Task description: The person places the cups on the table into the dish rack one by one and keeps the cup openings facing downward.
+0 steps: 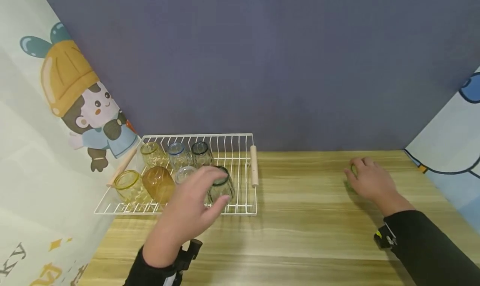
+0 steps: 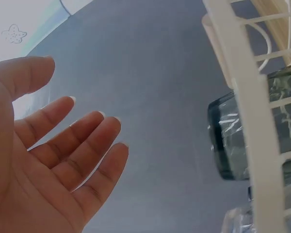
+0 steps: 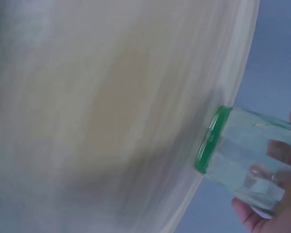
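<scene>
My left hand [image 1: 189, 204] hovers at the front of a white wire rack [image 1: 249, 214], fingers spread and holding nothing. In the head view it overlaps a clear glass [image 1: 184, 172] and a dark green glass [image 1: 222, 190] in the front row; the left wrist view has the dark green glass [image 2: 228, 138] apart from the fingers. On the right of the table, my right hand [image 1: 373, 181] grips a green glass. The right wrist view shows this green glass [image 3: 252, 150] with thumb and fingers around one end, its bright green end close to the tabletop.
Also in the rack are a yellow glass [image 1: 129, 186], a tilted amber glass [image 1: 159, 184], and a back row with a smaller yellow glass [image 1: 151, 152], a blue-rimmed glass [image 1: 178, 154] and a dark glass [image 1: 201, 152]. A grey-blue wall [image 1: 281, 69] stands behind the wooden table [image 1: 300, 219].
</scene>
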`<state>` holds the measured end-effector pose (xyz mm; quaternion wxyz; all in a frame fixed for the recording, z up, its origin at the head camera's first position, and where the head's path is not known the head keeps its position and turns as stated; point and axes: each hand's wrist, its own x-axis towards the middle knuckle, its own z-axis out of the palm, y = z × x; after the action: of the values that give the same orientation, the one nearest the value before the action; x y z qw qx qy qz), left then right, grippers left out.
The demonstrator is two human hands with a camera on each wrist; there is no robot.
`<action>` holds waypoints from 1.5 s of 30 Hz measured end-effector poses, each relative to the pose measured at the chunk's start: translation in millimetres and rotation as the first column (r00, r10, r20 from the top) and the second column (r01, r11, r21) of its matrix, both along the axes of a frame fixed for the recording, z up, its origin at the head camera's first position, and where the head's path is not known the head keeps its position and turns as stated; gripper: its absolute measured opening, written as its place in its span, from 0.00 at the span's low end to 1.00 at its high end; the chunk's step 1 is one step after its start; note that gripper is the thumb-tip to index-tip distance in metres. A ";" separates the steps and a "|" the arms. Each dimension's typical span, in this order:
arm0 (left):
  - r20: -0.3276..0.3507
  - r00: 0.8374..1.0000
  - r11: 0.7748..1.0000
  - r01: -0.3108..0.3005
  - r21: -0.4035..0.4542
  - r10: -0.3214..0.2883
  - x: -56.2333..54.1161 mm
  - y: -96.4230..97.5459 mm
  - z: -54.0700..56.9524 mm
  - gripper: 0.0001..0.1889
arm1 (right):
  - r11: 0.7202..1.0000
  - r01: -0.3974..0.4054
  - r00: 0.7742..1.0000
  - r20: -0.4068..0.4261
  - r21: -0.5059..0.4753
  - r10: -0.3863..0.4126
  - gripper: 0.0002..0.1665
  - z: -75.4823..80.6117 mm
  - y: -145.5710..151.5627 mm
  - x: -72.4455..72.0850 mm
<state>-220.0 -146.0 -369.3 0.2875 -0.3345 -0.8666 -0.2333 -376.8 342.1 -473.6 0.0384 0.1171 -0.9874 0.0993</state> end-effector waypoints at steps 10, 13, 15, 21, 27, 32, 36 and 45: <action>0.061 0.996 0.994 0.067 0.089 -0.073 -6.7 11.9 -14.9 0.21 | 1.000 0.022 1.000 -0.005 0.013 -0.022 0.35 1.0 -0.7 1.3; 0.066 0.995 0.986 0.067 0.153 -0.078 -10.5 12.5 -20.3 0.17 | 1.000 0.023 1.000 -0.020 0.005 -0.023 0.36 -1.2 0.9 0.6; 0.081 0.994 0.982 0.058 0.182 -0.073 -12.0 12.4 -22.8 0.16 | 1.000 0.022 0.999 -0.028 -0.003 -0.023 0.36 -2.4 1.8 0.5; 0.100 0.990 0.978 0.076 0.196 -0.097 -13.9 14.7 -25.8 0.16 | 0.999 0.023 0.998 -0.059 -0.047 -0.026 0.36 -3.0 3.7 2.0; 0.080 0.990 0.976 0.097 0.195 -0.114 -14.7 16.3 -26.6 0.17 | 0.992 0.008 0.991 -0.135 -0.128 -0.025 0.32 6.4 -2.8 2.5; 0.092 0.990 0.979 0.090 0.184 -0.108 -13.0 16.6 -25.5 0.18 | 0.978 0.003 0.980 -0.193 -0.207 -0.044 0.30 20.1 -15.1 9.4; 0.112 0.989 0.981 0.080 0.178 -0.101 -11.5 16.8 -24.3 0.19 | 0.957 0.003 0.973 -0.220 -0.290 -0.069 0.31 29.0 -27.2 21.1; 0.121 0.988 0.981 0.076 0.176 -0.098 -10.6 18.3 -22.7 0.19 | 0.864 -0.060 0.942 -0.315 -0.500 -0.117 0.28 46.9 -58.4 50.9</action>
<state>-230.6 -127.6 -392.0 0.2479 -0.3302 -0.8448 -0.3404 -325.9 283.7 -426.6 0.2365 0.1032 -0.9078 0.3306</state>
